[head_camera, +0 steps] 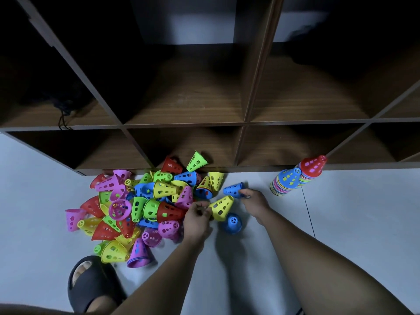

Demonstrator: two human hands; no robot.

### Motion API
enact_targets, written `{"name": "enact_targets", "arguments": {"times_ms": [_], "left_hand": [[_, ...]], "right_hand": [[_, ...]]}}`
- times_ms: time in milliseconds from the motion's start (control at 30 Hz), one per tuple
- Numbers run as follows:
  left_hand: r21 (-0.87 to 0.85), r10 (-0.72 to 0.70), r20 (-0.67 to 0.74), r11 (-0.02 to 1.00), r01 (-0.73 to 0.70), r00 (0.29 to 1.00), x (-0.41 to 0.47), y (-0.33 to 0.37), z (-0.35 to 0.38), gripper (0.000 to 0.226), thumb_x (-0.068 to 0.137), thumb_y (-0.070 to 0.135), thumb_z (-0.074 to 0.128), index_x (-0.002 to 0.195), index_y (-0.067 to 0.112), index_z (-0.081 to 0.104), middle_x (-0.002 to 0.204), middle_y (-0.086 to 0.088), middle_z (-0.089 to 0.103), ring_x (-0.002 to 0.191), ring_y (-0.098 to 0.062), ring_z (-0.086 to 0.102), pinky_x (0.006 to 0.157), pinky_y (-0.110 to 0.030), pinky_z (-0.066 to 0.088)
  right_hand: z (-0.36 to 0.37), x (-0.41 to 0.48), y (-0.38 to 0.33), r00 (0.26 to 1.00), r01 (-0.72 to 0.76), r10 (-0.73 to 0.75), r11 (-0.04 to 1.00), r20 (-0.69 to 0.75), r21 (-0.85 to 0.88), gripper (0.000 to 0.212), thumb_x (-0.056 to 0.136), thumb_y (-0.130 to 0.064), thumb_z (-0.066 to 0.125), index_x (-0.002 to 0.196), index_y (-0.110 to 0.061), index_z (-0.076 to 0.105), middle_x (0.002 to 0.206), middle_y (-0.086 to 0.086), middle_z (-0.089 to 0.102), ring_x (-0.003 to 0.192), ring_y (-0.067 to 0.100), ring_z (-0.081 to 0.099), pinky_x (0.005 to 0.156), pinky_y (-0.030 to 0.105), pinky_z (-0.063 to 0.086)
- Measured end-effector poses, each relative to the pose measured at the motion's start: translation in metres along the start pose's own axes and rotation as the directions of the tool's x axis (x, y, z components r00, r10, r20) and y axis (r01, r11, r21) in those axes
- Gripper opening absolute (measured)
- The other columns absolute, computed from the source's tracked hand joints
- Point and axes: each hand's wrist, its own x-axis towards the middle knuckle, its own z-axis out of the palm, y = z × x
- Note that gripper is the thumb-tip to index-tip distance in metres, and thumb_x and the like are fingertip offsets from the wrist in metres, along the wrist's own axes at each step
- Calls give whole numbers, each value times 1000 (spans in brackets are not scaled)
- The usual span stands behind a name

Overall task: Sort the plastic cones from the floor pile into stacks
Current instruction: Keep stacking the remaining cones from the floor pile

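Pinching a blue cone (233,189) by its rim, the right hand (254,201) sits just right of the pile (141,205). The left hand (196,220) curls its fingers on a yellow cone (221,208) at the pile's right edge. 2 stacks (286,181) stand far right, touching each other, beside the shelf (186,123).

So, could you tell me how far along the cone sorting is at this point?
Roughly partway. Done: a blue-topped stack and a red-topped stack stand by the shelf. In hand: the right hand grips a blue cone, and the left hand seems to pinch a yellow cone. Left: most of the pile, dozens of mixed colours, lies loose on the floor.
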Motion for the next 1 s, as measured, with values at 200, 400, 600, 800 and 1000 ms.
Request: {"name": "enact_targets", "arguments": {"times_ms": [200,400,600,800,1000], "left_hand": [[61,-7,55,998,3,998,-1,-1,3,8,104,14,65,109,12,71,94,-10,77,79,-17,69,70,-38,55],[78,60,88,995,-67,994,-5,4,10,14,105,6,59,102,7,73,86,-7,73,72,-14,63,63,-26,49],[125,101,85,986,-112,991,-7,2,20,22,108,7,54,98,11,73,80,-2,69,66,-11,54,60,-24,44],[326,112,90,935,-136,990,-15,-11,25,26,103,11,56,89,22,74,85,3,76,83,-19,68,71,-32,56],[432,95,33,896,-100,995,-19,-19,25,18,94,11,58,89,21,72,86,-1,75,86,-24,69,72,-33,55]], "right_hand": [[-2,-1,-4,986,9,-22,997,-165,-78,20,87,-17,70,102,-22,82,104,-2,79,99,21,71,90,33,57],[-23,-13,-7,958,5,-3,1000,-287,9,3,79,-18,80,80,-21,81,77,-9,74,79,15,71,64,21,46],[-41,-36,-20,970,-62,192,794,-152,605,12,89,-7,79,90,-14,70,81,9,71,69,18,66,57,23,49],[-55,-57,-17,967,-256,136,570,217,781,11,102,-6,63,111,-11,68,90,6,72,75,12,65,65,23,50],[-53,-78,0,924,-318,91,720,371,617,19,102,1,55,103,-10,70,83,4,72,73,14,63,66,24,48]]}}
